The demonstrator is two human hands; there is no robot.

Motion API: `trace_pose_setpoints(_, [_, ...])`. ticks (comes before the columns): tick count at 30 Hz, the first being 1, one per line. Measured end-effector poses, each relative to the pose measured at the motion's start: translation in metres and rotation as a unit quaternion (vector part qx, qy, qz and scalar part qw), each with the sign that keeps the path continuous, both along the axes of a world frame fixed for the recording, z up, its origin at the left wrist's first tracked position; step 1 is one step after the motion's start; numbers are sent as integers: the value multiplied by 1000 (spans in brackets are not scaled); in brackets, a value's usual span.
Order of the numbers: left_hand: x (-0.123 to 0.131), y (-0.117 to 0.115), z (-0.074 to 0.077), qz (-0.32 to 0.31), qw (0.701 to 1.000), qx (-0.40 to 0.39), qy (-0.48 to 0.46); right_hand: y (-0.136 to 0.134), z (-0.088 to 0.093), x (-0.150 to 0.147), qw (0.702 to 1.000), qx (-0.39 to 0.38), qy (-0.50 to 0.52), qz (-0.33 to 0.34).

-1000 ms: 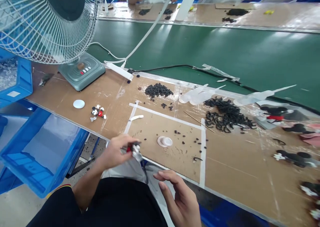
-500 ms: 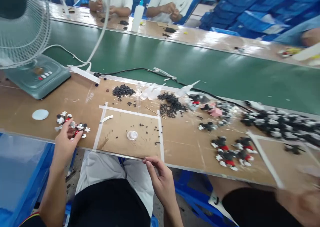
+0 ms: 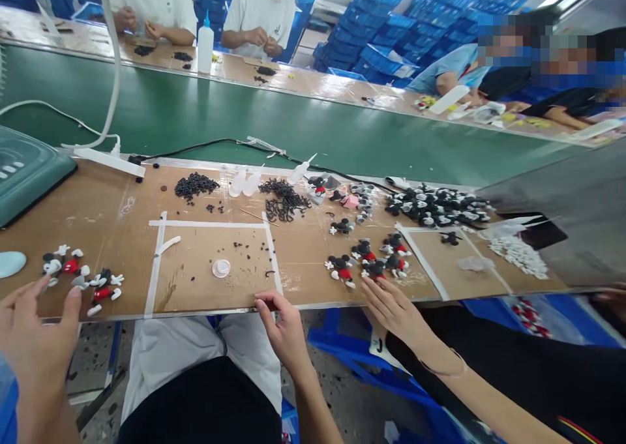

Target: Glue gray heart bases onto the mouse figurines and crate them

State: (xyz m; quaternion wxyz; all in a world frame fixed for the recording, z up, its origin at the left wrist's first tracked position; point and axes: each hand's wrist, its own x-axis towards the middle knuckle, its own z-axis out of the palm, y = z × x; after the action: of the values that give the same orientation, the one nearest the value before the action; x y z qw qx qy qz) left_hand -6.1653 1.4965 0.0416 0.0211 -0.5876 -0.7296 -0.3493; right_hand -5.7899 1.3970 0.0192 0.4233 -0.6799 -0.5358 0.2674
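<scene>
Grip first: is anything held?

Nothing that shows. The left hand point(image 3: 36, 346) is released at the near edge of the desk point(image 3: 117, 203), its fingers spread, and the right hand point(image 3: 286, 333) sits loosely with its fingertips point(image 3: 264, 304) on that edge, empty as far as can be seen.

Where are the figures?

One Mickey Mouse figure point(image 3: 63, 265) and a second figure point(image 3: 104, 293) lie on the desk just beyond the left hand, not touching it. Both wear red shorts and white gloves.

How far along do things look?

Judging by how it all lies, much is done and much is left. A cluster of complete-looking figures point(image 3: 374, 268) sits right of the taped square point(image 3: 210, 222), with a co-worker's hand point(image 3: 396, 313) just below it. Further right is a large heap of black-and-white pieces point(image 3: 437, 206), apparently unfinished, then a pile of small white pieces point(image 3: 518, 256).

And the loose parts?

Black beads point(image 3: 195, 184) and a tangle of black coils point(image 3: 283, 199) lie in heaps beside two squeeze bottles point(image 3: 244, 183). A few black bits are scattered inside the square around a small white cap point(image 3: 221, 268).
</scene>
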Motion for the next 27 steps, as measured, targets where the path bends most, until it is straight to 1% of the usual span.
trace_pose_setpoints(2, [-5, 4, 1, -12, 1000, 11, 12, 0, -1, 0, 1000, 3, -6, 3])
trace_pose_setpoints(4, [-8, 10, 1, -41, 999, -2, 29, -1, -3, 1, 1000, 8, -14, 6])
trace_pose_setpoints(5, [-8, 13, 0, -44, 998, 19, 31, -2, -4, 2, 1000, 11, -18, 6])
trace_pose_setpoints(6, [-8, 16, -2, -77, 996, -27, 38, -2, -5, 3, 1000, 15, -21, 8])
trace_pose_setpoints(7, [-7, 18, -4, -80, 995, -45, 42, -3, -7, 4, 1000, 17, -22, 9])
trace_pose_setpoints(8, [-6, 20, -6, -94, 991, -80, 46, -3, -9, 5, 999, 18, -24, 11])
trace_pose_setpoints(11, [-2, 25, -11, -53, 990, -121, 42, -3, -15, 8, 999, 17, -28, 17])
trace_pose_setpoints(13, [0, 26, -12, -39, 989, -135, 41, -4, -18, 9, 999, 15, -30, 21])
trace_pose_setpoints(15, [1, 27, -11, -43, 990, -133, 36, -6, -18, 9, 999, 12, -26, 24])
trace_pose_setpoints(17, [2, 26, -9, -46, 993, -106, 29, -7, -16, 12, 1000, 11, -20, 21])
trace_pose_setpoints(19, [2, 23, -6, -37, 998, -56, 22, -7, -14, 22, 999, 24, -33, -14])
trace_pose_setpoints(21, [3, 18, -4, -20, 1000, -6, 12, -3, -14, 41, 990, 57, -85, -98])
trace_pose_setpoints(23, [5, 13, -3, -4, 1000, 26, 5, 2, -16, 67, 960, 92, -170, -204])
trace_pose_setpoints(24, [5, 10, -4, 0, 999, 40, 4, 4, -19, 81, 941, 98, -215, -240])
trace_pose_setpoints(25, [6, 8, -5, 2, 998, 61, 8, 7, -22, 95, 926, 96, -248, -266])
trace_pose_setpoints(27, [8, 3, -9, 0, 993, 112, 21, 11, -31, 119, 905, 76, -289, -302])
